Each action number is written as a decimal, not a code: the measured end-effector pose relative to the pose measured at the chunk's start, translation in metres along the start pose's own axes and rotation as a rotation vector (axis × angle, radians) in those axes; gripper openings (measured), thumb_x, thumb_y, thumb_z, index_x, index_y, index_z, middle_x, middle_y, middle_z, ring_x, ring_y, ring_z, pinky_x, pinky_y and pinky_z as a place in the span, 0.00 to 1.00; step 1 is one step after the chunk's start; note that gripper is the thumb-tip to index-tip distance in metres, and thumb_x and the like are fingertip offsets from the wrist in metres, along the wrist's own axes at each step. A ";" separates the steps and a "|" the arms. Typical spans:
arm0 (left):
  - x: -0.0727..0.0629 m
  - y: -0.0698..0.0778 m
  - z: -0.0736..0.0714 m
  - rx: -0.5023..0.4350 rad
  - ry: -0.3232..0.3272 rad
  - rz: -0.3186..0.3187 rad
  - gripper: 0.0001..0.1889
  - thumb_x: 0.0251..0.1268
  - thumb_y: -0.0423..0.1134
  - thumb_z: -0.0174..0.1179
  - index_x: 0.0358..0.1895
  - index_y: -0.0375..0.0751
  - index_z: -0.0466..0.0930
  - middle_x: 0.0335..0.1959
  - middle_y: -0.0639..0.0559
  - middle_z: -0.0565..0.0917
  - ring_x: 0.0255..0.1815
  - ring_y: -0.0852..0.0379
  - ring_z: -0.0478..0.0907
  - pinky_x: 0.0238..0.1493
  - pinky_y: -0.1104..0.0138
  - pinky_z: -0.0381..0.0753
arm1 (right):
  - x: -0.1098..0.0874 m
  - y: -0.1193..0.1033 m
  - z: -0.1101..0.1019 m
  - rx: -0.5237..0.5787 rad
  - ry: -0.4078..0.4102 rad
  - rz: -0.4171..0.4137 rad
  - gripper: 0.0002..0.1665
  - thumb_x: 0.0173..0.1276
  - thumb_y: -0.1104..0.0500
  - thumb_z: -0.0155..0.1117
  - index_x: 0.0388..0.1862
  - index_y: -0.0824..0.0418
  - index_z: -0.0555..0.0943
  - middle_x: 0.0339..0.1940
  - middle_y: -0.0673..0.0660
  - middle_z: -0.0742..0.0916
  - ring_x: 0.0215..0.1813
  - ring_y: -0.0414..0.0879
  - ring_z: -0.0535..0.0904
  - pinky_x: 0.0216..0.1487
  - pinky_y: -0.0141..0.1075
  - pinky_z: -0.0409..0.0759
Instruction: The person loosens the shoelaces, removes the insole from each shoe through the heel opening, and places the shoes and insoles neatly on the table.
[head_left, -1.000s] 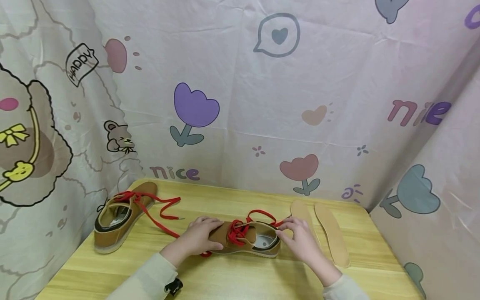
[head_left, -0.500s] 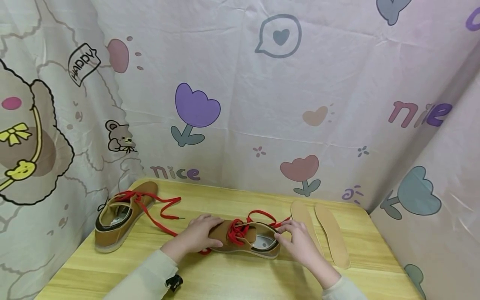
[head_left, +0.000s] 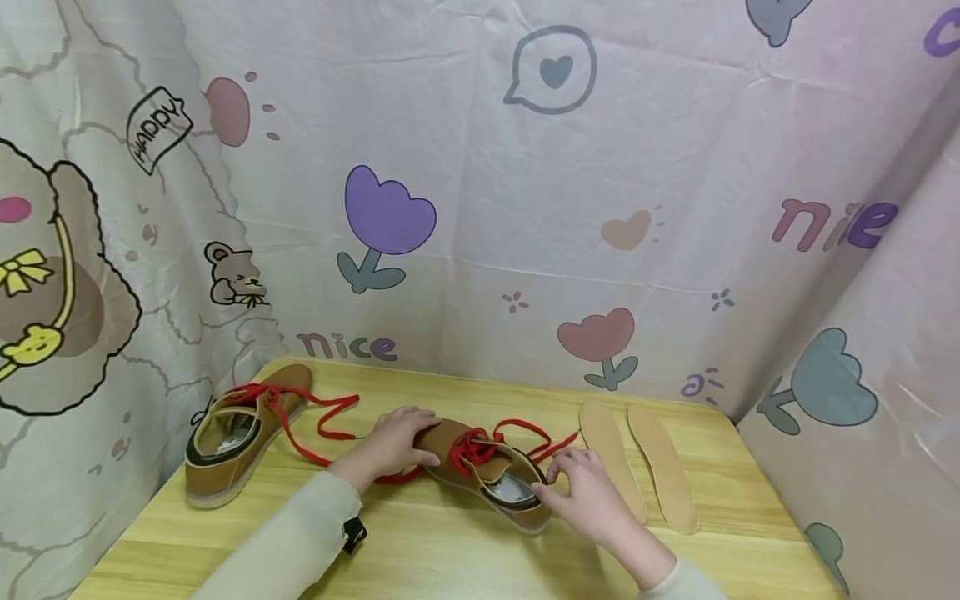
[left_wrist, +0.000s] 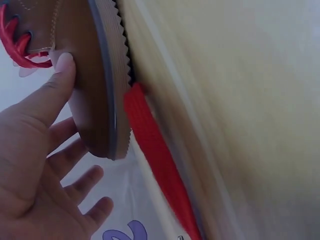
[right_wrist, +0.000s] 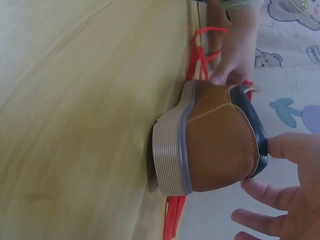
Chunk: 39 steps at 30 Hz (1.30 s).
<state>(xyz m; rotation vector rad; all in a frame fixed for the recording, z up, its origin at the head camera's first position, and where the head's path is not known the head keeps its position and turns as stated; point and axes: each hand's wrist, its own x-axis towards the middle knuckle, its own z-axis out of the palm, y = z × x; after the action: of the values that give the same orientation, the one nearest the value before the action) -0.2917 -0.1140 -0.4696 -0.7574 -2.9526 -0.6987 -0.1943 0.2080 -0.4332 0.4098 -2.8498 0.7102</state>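
Note:
A brown lace-up shoe (head_left: 450,454) with red laces (head_left: 471,450) sits at the middle of the table, its toe to the left and its heel angled toward me. Across the toe, my left hand (head_left: 392,446) grips it; the left wrist view has the thumb on the upper and the fingers at the far side. My right hand (head_left: 588,496) holds the black-edged heel collar (right_wrist: 255,135) between thumb and forefinger, other fingers loose. One long lace (left_wrist: 160,155) runs out beside the sole. A pale lining shows inside the shoe.
A matching brown shoe (head_left: 243,454) with loose red laces (head_left: 330,417) stands at the table's left. Two tan insoles (head_left: 611,458) lie side by side right of my right hand. Behind the wooden table (head_left: 420,550) hangs a printed curtain (head_left: 480,208).
The shoe has turned in my hands: its heel has swung toward me and its toe slightly away. Both hands have moved along with it. The other shoe and the insoles stay put.

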 end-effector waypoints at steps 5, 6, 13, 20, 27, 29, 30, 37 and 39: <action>0.005 -0.003 0.001 0.026 0.043 0.025 0.35 0.55 0.54 0.73 0.66 0.44 0.78 0.67 0.45 0.76 0.71 0.38 0.65 0.68 0.40 0.60 | 0.000 -0.002 0.001 -0.026 -0.002 -0.014 0.17 0.63 0.45 0.73 0.25 0.46 0.73 0.53 0.52 0.83 0.61 0.56 0.71 0.59 0.54 0.75; 0.005 -0.003 0.001 0.026 0.042 0.022 0.35 0.56 0.54 0.73 0.66 0.45 0.78 0.68 0.45 0.76 0.72 0.38 0.65 0.69 0.40 0.60 | 0.001 -0.001 0.001 -0.034 -0.003 -0.016 0.17 0.63 0.44 0.73 0.25 0.45 0.73 0.54 0.53 0.83 0.62 0.57 0.71 0.58 0.55 0.75; -0.011 0.006 -0.001 0.014 0.036 0.022 0.35 0.60 0.57 0.68 0.67 0.43 0.77 0.71 0.43 0.72 0.74 0.36 0.61 0.69 0.38 0.58 | 0.013 0.004 -0.004 -0.050 0.031 -0.059 0.11 0.64 0.48 0.72 0.27 0.45 0.78 0.57 0.58 0.83 0.62 0.59 0.72 0.59 0.56 0.75; -0.033 0.025 0.002 0.095 0.091 -0.023 0.30 0.68 0.56 0.62 0.67 0.42 0.77 0.71 0.43 0.72 0.74 0.35 0.60 0.70 0.37 0.58 | 0.031 0.006 0.003 -0.005 0.030 -0.110 0.04 0.67 0.53 0.70 0.31 0.47 0.85 0.58 0.58 0.83 0.62 0.58 0.71 0.59 0.56 0.74; -0.047 0.041 0.008 0.148 0.101 -0.111 0.31 0.74 0.59 0.53 0.66 0.37 0.77 0.68 0.42 0.75 0.72 0.32 0.61 0.66 0.36 0.61 | 0.035 0.006 0.010 -0.028 0.015 -0.157 0.03 0.66 0.57 0.71 0.32 0.53 0.87 0.56 0.62 0.83 0.61 0.62 0.72 0.60 0.59 0.73; -0.047 0.043 0.010 0.146 0.100 -0.109 0.31 0.75 0.59 0.51 0.67 0.37 0.76 0.69 0.42 0.75 0.72 0.32 0.61 0.65 0.36 0.61 | 0.035 0.006 0.011 -0.035 0.021 -0.161 0.04 0.65 0.57 0.71 0.31 0.55 0.87 0.56 0.62 0.83 0.60 0.62 0.73 0.60 0.58 0.73; -0.046 0.043 0.011 0.145 0.101 -0.106 0.31 0.76 0.59 0.50 0.67 0.37 0.76 0.69 0.42 0.74 0.72 0.32 0.61 0.65 0.36 0.62 | 0.035 0.005 0.011 -0.040 0.024 -0.165 0.04 0.65 0.57 0.71 0.31 0.55 0.87 0.56 0.62 0.83 0.60 0.62 0.73 0.60 0.58 0.73; -0.033 0.037 0.013 0.080 0.062 -0.111 0.29 0.80 0.56 0.43 0.71 0.39 0.72 0.72 0.43 0.70 0.75 0.32 0.58 0.67 0.35 0.58 | 0.030 -0.001 0.014 -0.068 0.035 -0.203 0.05 0.63 0.56 0.72 0.28 0.52 0.84 0.55 0.61 0.84 0.59 0.60 0.74 0.57 0.57 0.76; -0.027 0.033 0.013 0.037 0.043 -0.109 0.29 0.82 0.56 0.40 0.72 0.40 0.71 0.73 0.44 0.70 0.76 0.33 0.56 0.68 0.35 0.56 | 0.027 -0.004 0.015 -0.081 0.042 -0.209 0.07 0.62 0.55 0.72 0.27 0.51 0.83 0.55 0.61 0.84 0.59 0.60 0.74 0.57 0.57 0.76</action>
<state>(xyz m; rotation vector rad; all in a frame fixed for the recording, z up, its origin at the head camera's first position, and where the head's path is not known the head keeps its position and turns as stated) -0.2517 -0.0946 -0.4702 -0.5746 -2.9775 -0.6552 -0.2204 0.1919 -0.4382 0.6601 -2.7322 0.5550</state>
